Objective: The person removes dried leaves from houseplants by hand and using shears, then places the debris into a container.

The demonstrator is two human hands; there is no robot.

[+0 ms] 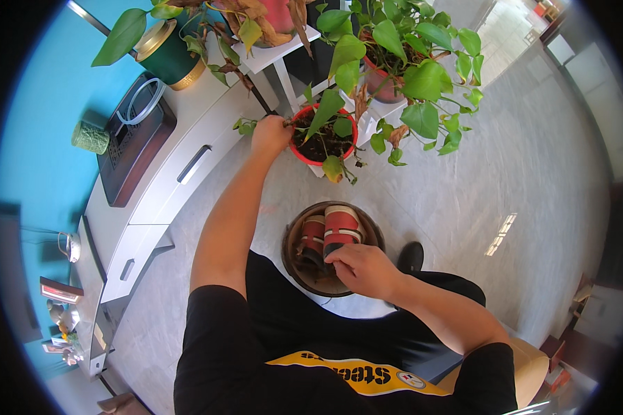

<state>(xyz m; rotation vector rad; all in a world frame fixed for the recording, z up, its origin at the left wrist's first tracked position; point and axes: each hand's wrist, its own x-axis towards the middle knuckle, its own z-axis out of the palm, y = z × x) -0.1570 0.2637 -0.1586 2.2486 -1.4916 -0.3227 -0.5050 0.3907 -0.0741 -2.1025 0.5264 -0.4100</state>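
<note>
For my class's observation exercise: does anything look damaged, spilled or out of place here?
Yes. At the top, curled, papery brown leaves hang near broad green leaves, looking dried out. Below, a yellowing pointed leaf droops over the rim of the round red soil-filled pot near the left hand, looking unhealthy.

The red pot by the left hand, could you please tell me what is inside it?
Dark soil shows in the red pot, with green leaves over it. They hide part of the soil, and nothing below its surface shows.
</note>
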